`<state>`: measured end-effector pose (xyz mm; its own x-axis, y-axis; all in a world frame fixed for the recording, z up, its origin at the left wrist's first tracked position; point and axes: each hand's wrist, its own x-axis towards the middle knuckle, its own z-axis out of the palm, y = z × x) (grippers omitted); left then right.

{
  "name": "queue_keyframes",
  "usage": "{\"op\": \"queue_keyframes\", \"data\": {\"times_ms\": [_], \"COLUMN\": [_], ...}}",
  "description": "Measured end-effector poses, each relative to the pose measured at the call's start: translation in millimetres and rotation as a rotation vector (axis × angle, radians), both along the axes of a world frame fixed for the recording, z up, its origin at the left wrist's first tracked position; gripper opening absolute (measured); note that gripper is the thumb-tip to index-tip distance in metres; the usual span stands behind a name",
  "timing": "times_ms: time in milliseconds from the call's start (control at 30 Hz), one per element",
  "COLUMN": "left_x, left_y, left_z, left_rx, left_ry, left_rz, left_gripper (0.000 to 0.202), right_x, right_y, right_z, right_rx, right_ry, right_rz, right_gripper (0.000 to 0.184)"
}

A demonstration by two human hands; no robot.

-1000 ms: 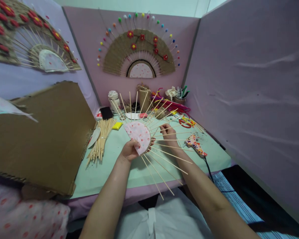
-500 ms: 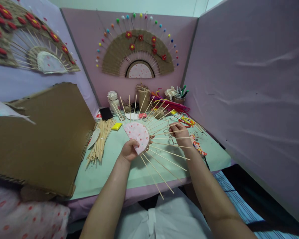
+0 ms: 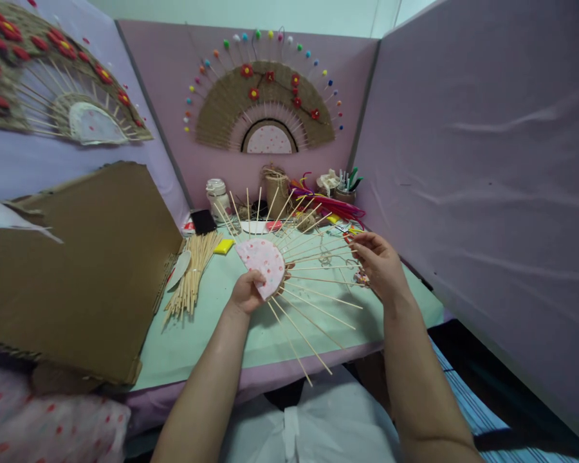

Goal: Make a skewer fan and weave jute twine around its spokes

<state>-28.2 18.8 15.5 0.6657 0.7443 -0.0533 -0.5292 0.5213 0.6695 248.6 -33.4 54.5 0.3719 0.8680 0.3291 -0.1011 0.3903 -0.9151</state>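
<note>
My left hand (image 3: 246,292) is closed on the lower edge of a half-round pink dotted card (image 3: 261,256), held tilted above the table. Thin wooden sticks (image 3: 313,308) fan out from the card on all sides. My right hand (image 3: 381,265) is out at the right tips of the sticks, thumb and fingers pinched on a thin strand of twine (image 3: 324,258). The strand loops loosely across the sticks between that hand and the card.
The pale green table (image 3: 207,341) carries a bundle of loose sticks (image 3: 193,270), a yellow block (image 3: 224,245), a white jar (image 3: 217,193), a twine spool (image 3: 276,185) and pipe cleaners (image 3: 330,204). A cardboard sheet (image 3: 77,270) leans at left. A finished fan (image 3: 265,106) hangs on the back wall.
My right hand has moved from near the card out to the right, past the stick tips, drawing the twine with it. My left hand keeps the card almost still.
</note>
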Motion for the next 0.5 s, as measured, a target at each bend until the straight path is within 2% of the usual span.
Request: {"op": "queue_keyframes", "data": {"times_ms": [200,333,400,500], "left_x": [0,0,0,1], "left_y": [2,2,2,0], "left_z": [-3.4,-5.7,-5.8,-4.3], "left_rx": [-0.010,0.001,0.007,0.013], "left_ry": [-0.022,-0.015,-0.010,-0.013], "left_rz": [-0.036,-0.057,-0.058,-0.061], "left_gripper": [0.056,0.063,0.065,0.060], "right_x": [-4,-4,-2,0], "right_y": [-3,5,11,24], "right_z": [13.5,17.9,17.2,10.1], "right_rx": [0.130,0.145,0.121,0.041], "right_ry": [-0.126,-0.125,-0.076,0.058], "right_rz": [-0.102,-0.172,-0.149,-0.035], "right_gripper": [0.020,0.019,0.021,0.025]}}
